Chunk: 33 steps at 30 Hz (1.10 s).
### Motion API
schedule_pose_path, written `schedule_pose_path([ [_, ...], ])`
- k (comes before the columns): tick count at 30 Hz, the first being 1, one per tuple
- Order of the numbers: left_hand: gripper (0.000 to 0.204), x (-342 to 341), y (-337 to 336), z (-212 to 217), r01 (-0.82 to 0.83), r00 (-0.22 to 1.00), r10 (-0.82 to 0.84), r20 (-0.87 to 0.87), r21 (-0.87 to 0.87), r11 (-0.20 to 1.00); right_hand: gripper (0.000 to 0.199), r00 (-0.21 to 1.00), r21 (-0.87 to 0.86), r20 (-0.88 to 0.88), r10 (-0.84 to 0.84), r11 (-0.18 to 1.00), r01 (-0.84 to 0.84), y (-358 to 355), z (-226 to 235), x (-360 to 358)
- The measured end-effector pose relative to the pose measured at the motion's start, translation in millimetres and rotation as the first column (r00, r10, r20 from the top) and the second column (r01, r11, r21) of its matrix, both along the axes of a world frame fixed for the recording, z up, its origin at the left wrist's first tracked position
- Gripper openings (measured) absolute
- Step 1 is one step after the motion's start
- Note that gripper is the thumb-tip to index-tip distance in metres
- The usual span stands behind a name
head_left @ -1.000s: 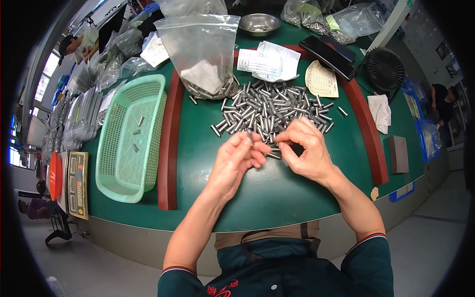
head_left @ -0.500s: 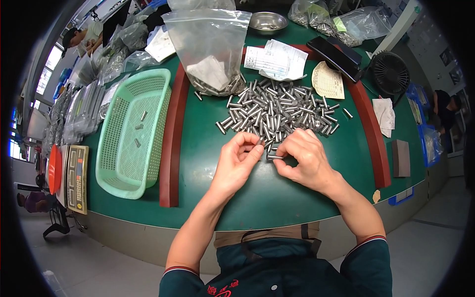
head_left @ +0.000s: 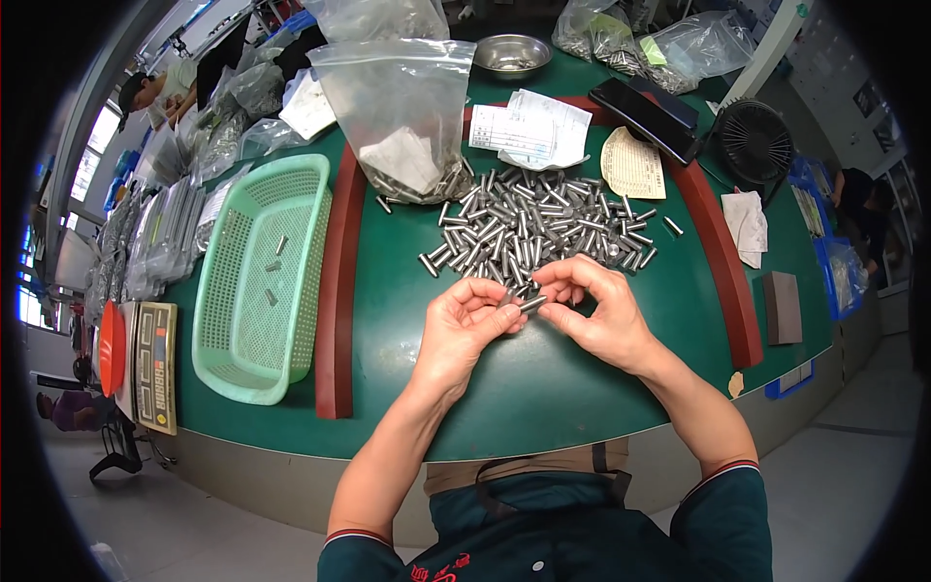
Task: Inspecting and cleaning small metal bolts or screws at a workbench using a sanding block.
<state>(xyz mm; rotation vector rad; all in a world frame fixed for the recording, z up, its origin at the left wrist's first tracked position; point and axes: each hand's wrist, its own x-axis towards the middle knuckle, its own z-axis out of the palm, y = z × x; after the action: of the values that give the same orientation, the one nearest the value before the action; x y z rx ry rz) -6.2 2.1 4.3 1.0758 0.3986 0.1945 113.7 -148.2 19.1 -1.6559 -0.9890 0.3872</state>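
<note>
Close together at the near edge of a heap of silvery headed metal pins (head_left: 543, 215) are both hands. My left hand (head_left: 462, 328) is closed, thumb and fingertips pinching a short pin whose end shows at the fingertips. My right hand (head_left: 606, 315) is closed too, its thumb and index finger on a metal pin (head_left: 533, 304) that lies slantwise between the two hands. Fingers partly hide both pieces. On the left stands a mint-green perforated basket (head_left: 323, 199) with a few loose pins (head_left: 272, 297) on its bottom.
Dark red rails (head_left: 336, 320) frame the green table. Behind the heap are a bag of pins (head_left: 407, 126), papers (head_left: 533, 131), a steel bowl (head_left: 512, 55) and a black phone (head_left: 645, 118). A fan (head_left: 753, 143) stands right, a scale (head_left: 155, 369) left. People work farther off.
My hands have come closer together, and the right hand's pin has moved left to my left fingertips, turning from level to slanted. The whole view has shifted slightly.
</note>
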Motion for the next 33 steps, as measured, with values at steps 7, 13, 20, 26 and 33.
schedule_pose_path([
  [7,0.015,0.6,3.3,2.7,0.021,0.998,-0.027,-0.052,-0.116,0.993,0.017,1.000,-0.055,-0.023,0.015,0.998,-0.016,-0.6,0.5,2.4],
  [13,0.016,0.3,4.0,0.4,0.039,0.997,-0.045,-0.059,-0.100,0.994,0.014,1.000,-0.069,-0.024,0.007,0.998,-0.008,-1.0,0.0,2.3],
  [20,0.013,0.7,3.6,1.5,0.083,0.994,-0.089,-0.065,-0.092,0.992,0.011,1.000,-0.070,0.013,0.001,0.998,0.000,-1.6,-4.4,2.7],
  [26,0.016,1.2,3.9,3.1,0.115,0.990,-0.123,-0.070,-0.104,0.988,0.012,0.998,-0.090,-0.049,-0.026,0.996,0.022,-0.2,-1.1,1.3],
  [33,0.017,-0.7,1.1,3.2,0.160,0.982,-0.173,-0.079,-0.141,0.977,0.016,0.996,-0.097,-0.075,-0.038,0.995,0.031,0.2,-3.6,2.1],
])
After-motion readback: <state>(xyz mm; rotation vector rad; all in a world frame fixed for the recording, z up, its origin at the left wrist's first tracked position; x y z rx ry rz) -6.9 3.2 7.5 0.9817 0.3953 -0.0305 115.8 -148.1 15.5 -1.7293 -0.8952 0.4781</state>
